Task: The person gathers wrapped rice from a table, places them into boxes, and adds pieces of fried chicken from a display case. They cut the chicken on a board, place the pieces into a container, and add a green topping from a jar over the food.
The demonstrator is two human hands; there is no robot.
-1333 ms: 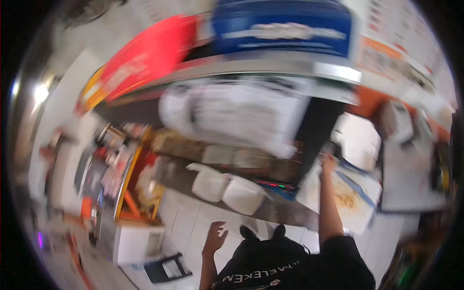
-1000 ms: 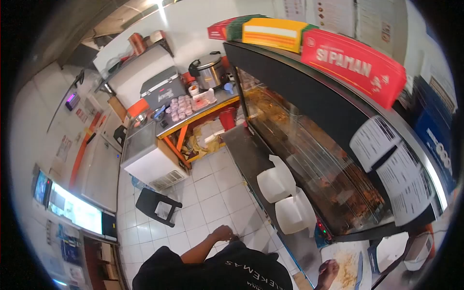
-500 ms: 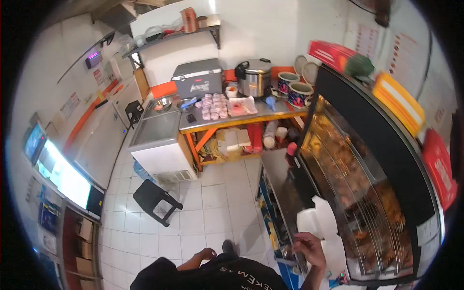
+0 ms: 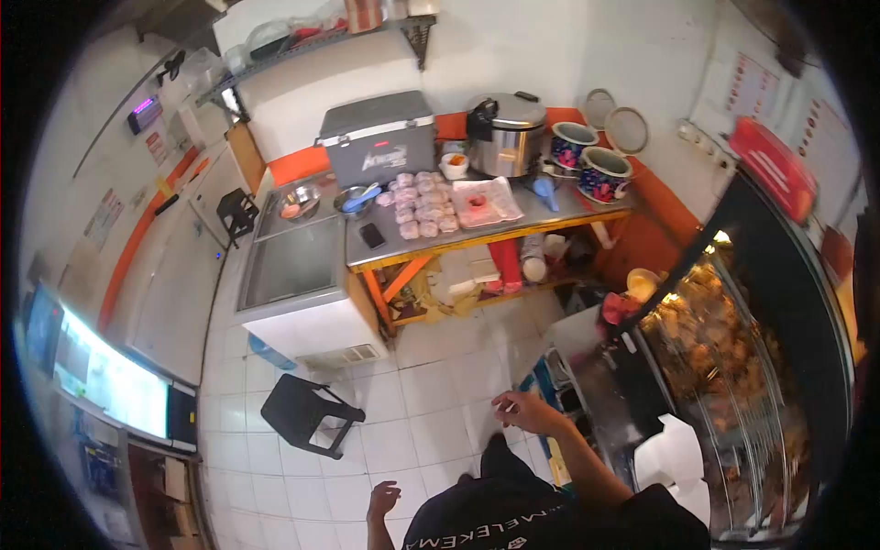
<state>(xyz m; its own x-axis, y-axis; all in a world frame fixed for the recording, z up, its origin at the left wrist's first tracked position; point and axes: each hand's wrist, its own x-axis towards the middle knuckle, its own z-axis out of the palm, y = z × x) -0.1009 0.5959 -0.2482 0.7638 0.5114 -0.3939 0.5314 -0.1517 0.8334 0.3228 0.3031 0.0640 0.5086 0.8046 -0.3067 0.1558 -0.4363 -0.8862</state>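
Observation:
My left hand (image 4: 384,498) hangs in the air over the tiled floor, its fingers loosely apart and nothing in them. Below and right of the black plastic stool (image 4: 307,412), it touches nothing. My right hand (image 4: 529,412) is raised ahead of my body, fingers parted, holding nothing I can see. It is nearest to the metal-topped counter (image 4: 600,385). On that counter a white foam box (image 4: 667,452) stands with its lid up, beside the lit glass display case (image 4: 733,367) filled with fried pieces of food.
The work table (image 4: 403,247) ahead bears several wrapped portions (image 4: 424,206), a paper-lined tray (image 4: 486,203), a blue scoop (image 4: 544,192), a phone (image 4: 372,236), a rice cooker (image 4: 507,137) and a grey cooler box (image 4: 379,142). A chest freezer (image 4: 298,266) adjoins it on the left.
I have stepped forward toward the work table. My right hand has moved away from the foam box and out over the floor. Both hands stay without anything in them.

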